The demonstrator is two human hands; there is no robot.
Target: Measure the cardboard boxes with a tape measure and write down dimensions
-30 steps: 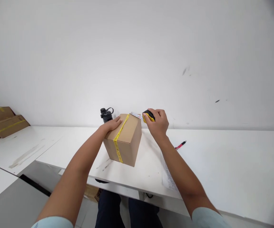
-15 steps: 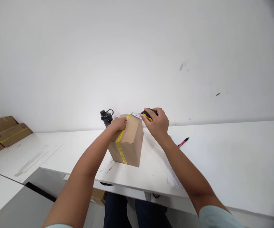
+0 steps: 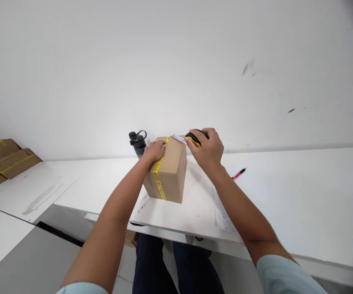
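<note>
A cardboard box (image 3: 172, 161) with a strip of yellow tape (image 3: 157, 173) round it stands on the white table. My left hand (image 3: 155, 150) grips its top left edge, fingers lying over the top near the tape. In my right hand (image 3: 208, 149), just past the far right corner of the box, is a black and yellow tape measure (image 3: 197, 138). Its short pulled-out blade (image 3: 179, 138) reaches left across the far end of the box top. Behind my left hand stands a dark bottle (image 3: 138, 143) with a carry loop, partly hidden.
A red and black pen (image 3: 239, 174) and a written sheet of paper (image 3: 222, 212) lie to the right, partly behind my right forearm. Several taped cardboard boxes (image 3: 17, 162) sit at the far left. The white wall (image 3: 176, 69) rises right behind the table (image 3: 302, 196).
The view has tipped down slightly, so the box and table appear higher. Both hands keep their places, the left on the box and the right on the tape measure.
</note>
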